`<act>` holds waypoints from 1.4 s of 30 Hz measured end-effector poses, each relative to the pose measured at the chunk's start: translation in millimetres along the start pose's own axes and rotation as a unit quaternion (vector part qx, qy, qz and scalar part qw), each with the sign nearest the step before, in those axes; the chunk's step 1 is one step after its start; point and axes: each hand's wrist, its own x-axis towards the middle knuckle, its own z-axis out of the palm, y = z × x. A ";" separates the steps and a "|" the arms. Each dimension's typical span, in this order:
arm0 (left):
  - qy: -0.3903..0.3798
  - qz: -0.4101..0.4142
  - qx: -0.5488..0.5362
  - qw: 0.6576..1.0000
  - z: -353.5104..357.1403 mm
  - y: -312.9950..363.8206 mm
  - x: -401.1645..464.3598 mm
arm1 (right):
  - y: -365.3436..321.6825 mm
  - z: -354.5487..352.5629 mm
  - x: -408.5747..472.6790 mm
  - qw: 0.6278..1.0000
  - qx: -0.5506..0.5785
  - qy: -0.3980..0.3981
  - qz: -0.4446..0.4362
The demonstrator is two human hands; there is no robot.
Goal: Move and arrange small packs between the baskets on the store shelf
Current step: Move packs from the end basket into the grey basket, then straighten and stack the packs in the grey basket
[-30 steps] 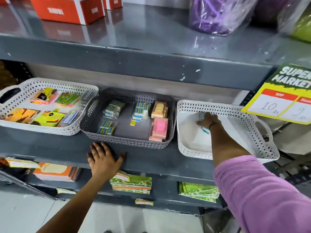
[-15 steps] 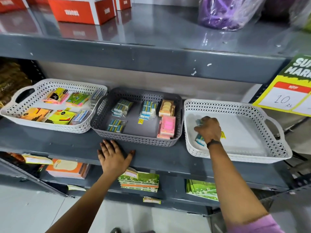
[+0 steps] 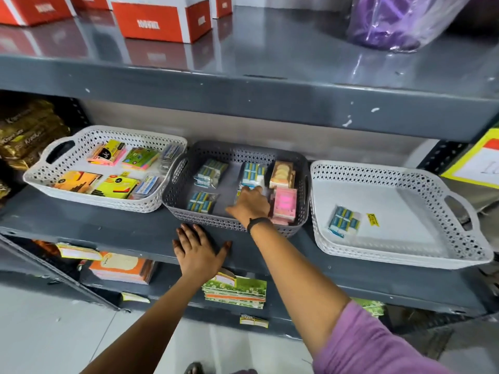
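Note:
Three baskets stand side by side on the grey shelf. The grey middle basket (image 3: 229,220) holds several blue-and-white packs, among them one at its front left (image 3: 201,201) and one at the back (image 3: 252,172), plus pink and orange packs (image 3: 285,202). My right hand (image 3: 249,205) reaches into this basket, fingers spread near the back blue pack and holding nothing. The white right basket (image 3: 405,252) holds a single blue pack (image 3: 344,220) and a yellow tag (image 3: 373,219). My left hand (image 3: 198,253) rests flat on the shelf edge in front of the grey basket.
The white left basket (image 3: 81,197) holds several yellow, green and pink packs. Red boxes (image 3: 159,21) and a purple wrapped item (image 3: 399,20) sit on the upper shelf. A yellow price sign (image 3: 475,163) hangs at right. Stacked packets (image 3: 235,290) lie on the lower shelf.
My right hand let go of a blue pack in the white right basket and moved left into the grey basket. My left hand stayed flat on the shelf.

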 end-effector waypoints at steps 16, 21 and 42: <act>0.011 0.009 0.002 1.000 -0.2 -0.7 -2.0 | 145.7 -80.1 -23.0 0.938 0.068 0.268 0.210; 0.012 0.008 -0.001 1.000 -0.7 -0.3 -2.5 | 189.0 -70.6 -20.5 0.959 0.025 0.031 0.280; -0.013 0.054 -0.017 0.998 -4.5 -17.6 -1.2 | 16.9 -38.6 -10.3 0.998 0.048 0.013 0.046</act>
